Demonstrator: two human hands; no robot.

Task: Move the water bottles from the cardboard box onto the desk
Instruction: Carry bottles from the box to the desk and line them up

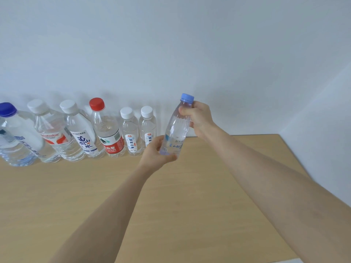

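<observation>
Six clear, ribbed plastic bottles (76, 133) are standing in a row against the wall (171, 44) at the bench's back edge. The red-capped bottle (107, 130) is reading "SPRING". Just right of them my left hand (157, 151) is cupping the base of the tilted light-blue-capped bottle (177, 128), and my right hand (200, 120) is gripping its shoulder. Smooth wood-grain bench (190, 205) is lying open on the right.

Plain white wall (171, 44) (corner at the right)
</observation>
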